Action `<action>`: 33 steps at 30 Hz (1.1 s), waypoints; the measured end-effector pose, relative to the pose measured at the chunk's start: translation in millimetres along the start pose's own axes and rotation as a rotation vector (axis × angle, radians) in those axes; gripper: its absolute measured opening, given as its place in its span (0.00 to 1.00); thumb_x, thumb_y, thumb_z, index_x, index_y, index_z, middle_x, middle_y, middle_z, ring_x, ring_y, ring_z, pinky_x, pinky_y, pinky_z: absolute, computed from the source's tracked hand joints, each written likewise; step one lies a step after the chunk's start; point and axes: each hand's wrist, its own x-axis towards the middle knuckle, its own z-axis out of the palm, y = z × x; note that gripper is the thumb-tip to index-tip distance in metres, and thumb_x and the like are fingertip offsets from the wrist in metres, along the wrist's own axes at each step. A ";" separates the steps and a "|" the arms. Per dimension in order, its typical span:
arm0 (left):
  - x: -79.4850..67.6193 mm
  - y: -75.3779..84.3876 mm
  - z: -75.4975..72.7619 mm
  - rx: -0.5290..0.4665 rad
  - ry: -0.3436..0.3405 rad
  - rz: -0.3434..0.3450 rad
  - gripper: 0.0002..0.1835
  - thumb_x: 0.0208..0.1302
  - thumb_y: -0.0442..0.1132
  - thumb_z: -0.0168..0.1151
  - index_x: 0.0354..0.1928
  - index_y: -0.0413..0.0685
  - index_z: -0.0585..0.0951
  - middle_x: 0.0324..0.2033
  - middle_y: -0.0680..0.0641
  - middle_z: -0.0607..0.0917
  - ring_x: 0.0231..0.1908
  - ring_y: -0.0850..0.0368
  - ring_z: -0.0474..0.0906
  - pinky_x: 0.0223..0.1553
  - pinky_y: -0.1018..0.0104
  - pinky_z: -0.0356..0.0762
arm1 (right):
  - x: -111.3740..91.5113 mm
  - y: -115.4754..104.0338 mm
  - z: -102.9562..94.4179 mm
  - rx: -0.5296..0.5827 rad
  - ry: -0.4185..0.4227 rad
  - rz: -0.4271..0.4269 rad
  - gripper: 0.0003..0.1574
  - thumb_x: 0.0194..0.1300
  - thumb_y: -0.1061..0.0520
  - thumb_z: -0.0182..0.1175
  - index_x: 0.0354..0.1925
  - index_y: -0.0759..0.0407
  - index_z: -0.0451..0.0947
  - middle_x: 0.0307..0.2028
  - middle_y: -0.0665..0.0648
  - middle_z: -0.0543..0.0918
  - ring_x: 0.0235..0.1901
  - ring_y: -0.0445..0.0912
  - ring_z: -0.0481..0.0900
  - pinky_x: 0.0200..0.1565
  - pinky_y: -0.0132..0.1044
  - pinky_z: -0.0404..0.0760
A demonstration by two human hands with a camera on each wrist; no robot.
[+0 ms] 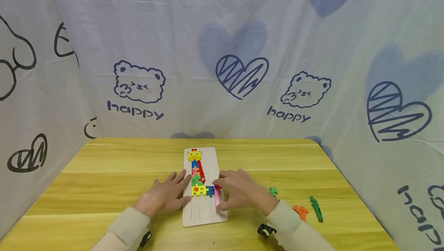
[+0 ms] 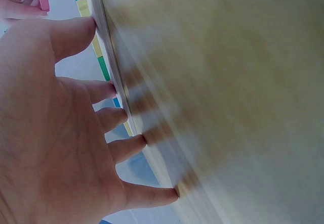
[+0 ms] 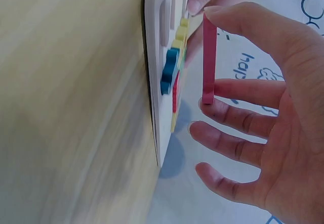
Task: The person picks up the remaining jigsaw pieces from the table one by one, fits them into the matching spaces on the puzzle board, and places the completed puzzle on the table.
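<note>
A giraffe puzzle board (image 1: pixel 209 162) lies on the table, with a yellow giraffe head (image 1: pixel 194 155) at its far end and several coloured pieces joined below it. Between thumb and fingertips, my right hand (image 1: pixel 239 189) pinches a long pink puzzle piece (image 3: pixel 209 57), held over the right side of the board beside the blue piece (image 3: pixel 170 72). My left hand (image 1: pixel 166 194) rests along the board's left edge, its fingers spread and fairly straight. In the left wrist view, the thumb and fingertips meet that edge. Recessed slots show in the board's near part.
To the right on the wooden table (image 1: pixel 135 158) lie loose pieces: a small green one (image 1: pixel 273 191), an orange one (image 1: pixel 301 211) and a long dark green one (image 1: pixel 316 209). A printed cloth (image 1: pixel 187 100) hangs behind the table and at both sides.
</note>
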 end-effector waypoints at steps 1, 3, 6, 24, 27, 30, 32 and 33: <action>-0.2 0.2 0.0 0.002 0.001 -0.001 0.39 0.66 0.65 0.47 0.74 0.59 0.54 0.75 0.48 0.53 0.72 0.39 0.53 0.57 0.22 0.55 | 1.1 -1.3 0.5 -0.007 -0.002 -0.005 0.42 0.48 0.26 0.63 0.57 0.45 0.78 0.48 0.47 0.80 0.39 0.39 0.73 0.33 0.29 0.67; -0.4 0.5 -0.2 0.002 0.004 0.003 0.38 0.66 0.64 0.47 0.74 0.58 0.55 0.74 0.47 0.54 0.72 0.38 0.54 0.56 0.21 0.56 | 3.4 -3.8 1.7 -0.027 -0.001 -0.017 0.42 0.48 0.25 0.62 0.57 0.44 0.78 0.47 0.47 0.80 0.38 0.38 0.73 0.31 0.28 0.66; -0.5 0.1 -0.5 0.007 0.009 0.003 0.38 0.66 0.64 0.48 0.74 0.57 0.55 0.74 0.47 0.54 0.71 0.38 0.54 0.56 0.21 0.56 | 7.2 -8.1 3.1 -0.061 0.001 -0.029 0.43 0.47 0.24 0.62 0.57 0.42 0.78 0.48 0.47 0.80 0.38 0.37 0.74 0.30 0.26 0.64; -0.9 -0.9 0.6 0.007 0.009 0.014 0.38 0.66 0.64 0.48 0.74 0.57 0.56 0.74 0.46 0.55 0.71 0.38 0.55 0.54 0.21 0.58 | 23.3 -31.1 9.6 -0.036 -0.070 -0.052 0.42 0.48 0.25 0.62 0.58 0.41 0.76 0.55 0.46 0.79 0.50 0.40 0.76 0.36 0.31 0.71; -1.0 -1.0 0.5 0.003 0.009 0.017 0.38 0.67 0.63 0.48 0.74 0.56 0.56 0.74 0.46 0.55 0.71 0.37 0.55 0.53 0.21 0.58 | 25.6 -32.9 12.3 -0.033 -0.076 -0.060 0.42 0.49 0.25 0.62 0.58 0.41 0.76 0.57 0.47 0.78 0.52 0.42 0.76 0.39 0.33 0.73; -1.2 -0.7 0.0 0.002 0.005 0.014 0.38 0.67 0.63 0.48 0.74 0.57 0.55 0.74 0.46 0.55 0.71 0.37 0.55 0.54 0.21 0.57 | 27.0 -34.5 14.4 -0.046 -0.075 -0.070 0.41 0.49 0.25 0.61 0.58 0.41 0.77 0.57 0.47 0.78 0.52 0.42 0.76 0.40 0.35 0.75; -1.2 -0.7 -0.1 0.002 0.003 0.014 0.38 0.67 0.62 0.48 0.74 0.57 0.55 0.74 0.46 0.54 0.71 0.37 0.55 0.54 0.21 0.57 | 28.0 -35.7 15.4 -0.051 -0.072 -0.077 0.40 0.49 0.26 0.61 0.57 0.41 0.77 0.55 0.46 0.79 0.51 0.41 0.77 0.41 0.37 0.76; -1.2 -0.7 -0.1 0.002 0.003 0.014 0.38 0.67 0.62 0.48 0.74 0.57 0.55 0.74 0.46 0.54 0.71 0.37 0.55 0.54 0.21 0.57 | 28.5 -36.2 15.9 -0.053 -0.070 -0.080 0.40 0.49 0.25 0.61 0.57 0.41 0.77 0.54 0.45 0.79 0.50 0.40 0.76 0.41 0.37 0.75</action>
